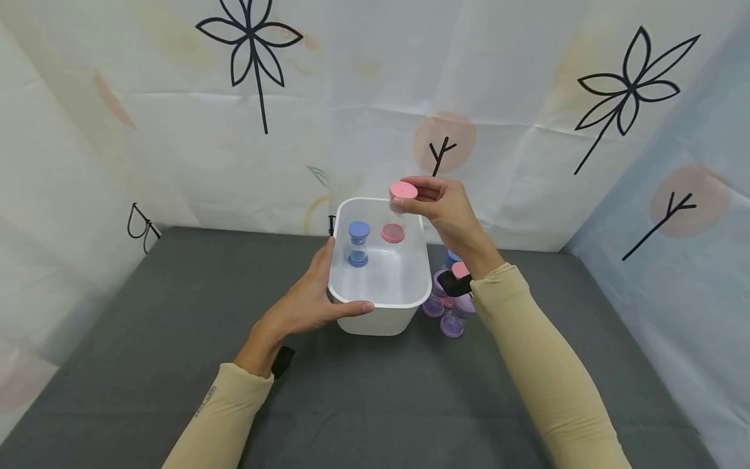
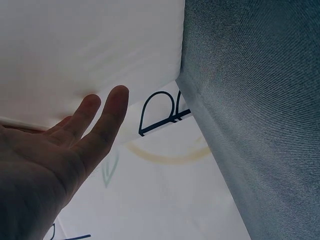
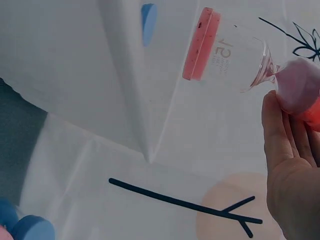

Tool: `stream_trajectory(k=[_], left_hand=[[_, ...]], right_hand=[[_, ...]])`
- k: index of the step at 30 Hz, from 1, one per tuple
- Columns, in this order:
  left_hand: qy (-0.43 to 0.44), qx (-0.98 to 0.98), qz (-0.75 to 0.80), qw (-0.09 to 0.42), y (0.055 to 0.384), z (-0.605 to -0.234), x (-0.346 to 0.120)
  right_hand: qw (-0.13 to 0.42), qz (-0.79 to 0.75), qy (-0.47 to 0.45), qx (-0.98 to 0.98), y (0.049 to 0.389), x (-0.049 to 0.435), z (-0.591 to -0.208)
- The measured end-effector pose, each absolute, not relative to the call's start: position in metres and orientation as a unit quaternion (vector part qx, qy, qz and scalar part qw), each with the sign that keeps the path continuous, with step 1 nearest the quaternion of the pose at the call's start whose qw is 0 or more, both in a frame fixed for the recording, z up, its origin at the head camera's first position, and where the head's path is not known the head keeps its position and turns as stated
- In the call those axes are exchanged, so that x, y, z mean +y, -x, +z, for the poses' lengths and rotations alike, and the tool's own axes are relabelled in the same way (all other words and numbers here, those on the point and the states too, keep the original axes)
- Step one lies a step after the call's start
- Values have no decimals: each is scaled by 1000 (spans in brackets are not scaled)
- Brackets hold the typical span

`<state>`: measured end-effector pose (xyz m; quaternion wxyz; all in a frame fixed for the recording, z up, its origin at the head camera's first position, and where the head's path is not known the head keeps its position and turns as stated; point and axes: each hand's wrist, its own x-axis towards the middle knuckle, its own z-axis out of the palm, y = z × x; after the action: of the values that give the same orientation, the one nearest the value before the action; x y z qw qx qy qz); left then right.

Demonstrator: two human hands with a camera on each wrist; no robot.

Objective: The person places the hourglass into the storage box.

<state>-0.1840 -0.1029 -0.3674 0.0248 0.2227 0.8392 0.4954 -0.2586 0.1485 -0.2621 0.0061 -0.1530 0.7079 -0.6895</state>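
Observation:
My right hand (image 1: 442,208) pinches a pink-capped sand timer (image 1: 393,232) at its upper end and holds it upright over the white bin (image 1: 381,319). In the right wrist view, pink sand fills the bulb nearest the fingers, and the pink cap (image 3: 201,44) at the other end lies near a "15" marking. A blue sand timer (image 1: 359,244) stands inside the bin, toward its left side. My left hand (image 1: 310,296) rests against the bin, its thumb along the front rim. Nearly straight fingers (image 2: 107,120) touch the outer wall in the left wrist view.
Several more sand timers, purple (image 1: 453,324), pink (image 1: 460,270) and blue (image 1: 452,258), stand close together beside the bin's right side, partly hidden by the right wrist. Dark grey cloth (image 1: 375,410) covers the table. Behind it hangs a patterned white curtain (image 1: 363,130).

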Motion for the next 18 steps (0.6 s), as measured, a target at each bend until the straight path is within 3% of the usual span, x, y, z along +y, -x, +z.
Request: stream_trajectory(k=[9, 18], left_hand=[[-210, 845, 491, 35, 183, -368, -103], [-205, 850, 483, 35, 183, -368, -104]], right_hand=[[15, -684, 128, 718, 285, 124, -264], [24, -691, 38, 722, 300, 110, -278]])
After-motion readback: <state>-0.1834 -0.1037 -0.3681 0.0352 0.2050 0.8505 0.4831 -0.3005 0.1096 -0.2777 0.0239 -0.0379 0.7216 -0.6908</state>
